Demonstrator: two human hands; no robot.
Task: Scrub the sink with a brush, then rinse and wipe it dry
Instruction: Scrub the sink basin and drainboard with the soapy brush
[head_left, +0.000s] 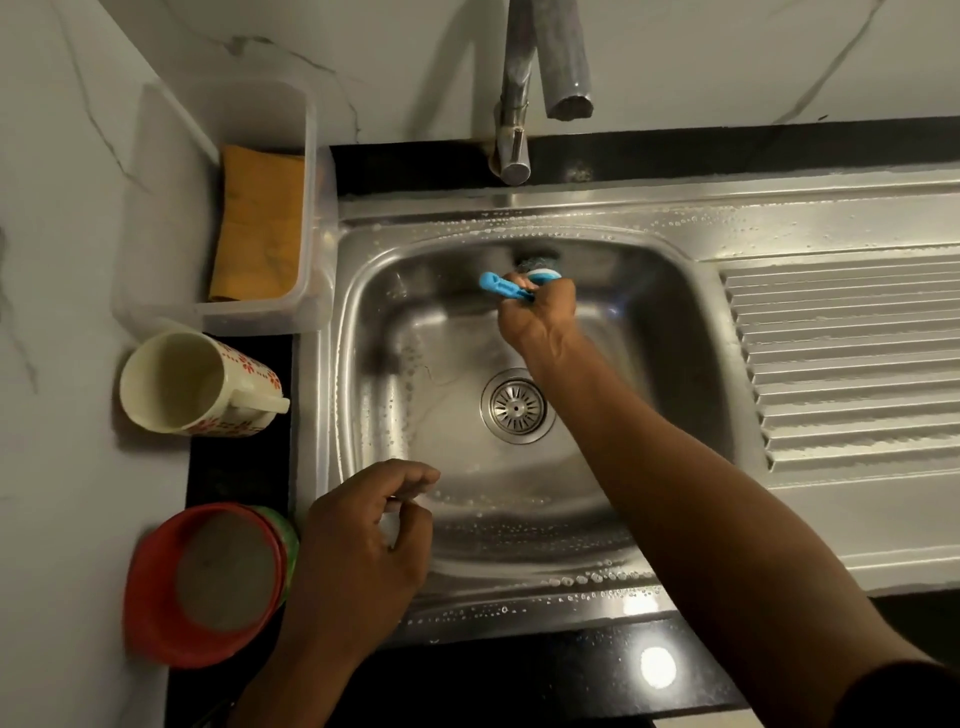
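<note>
1. A black tabletop (519, 670) against a white marble wall (363, 52) carries a steel sink (415, 322), wet with many small drops on its rim and walls.
2. The drain (515, 406) sits near the middle of the basin, and a ribbed draining board (852, 358) lies to the right of it.
3. The tap (519, 88) stands behind the basin, and no water runs from it.
4. My right hand (540, 317) reaches to the far wall of the basin, and its grip is closed around the blue handle of the brush (506, 287).
5. The brush head presses on the back wall, just under the rim; it looks blurred.
6. My left hand (363, 540) hangs over the near left corner of the sink, fingers loosely curled, and it holds nothing that I can see.
7. On the left, a clear plastic box (306, 208) holds an orange cloth (260, 223).
8. Nearer to me, beside the sink, stand a white mug with red flowers (197, 384) and a red cup (156, 587).
</note>
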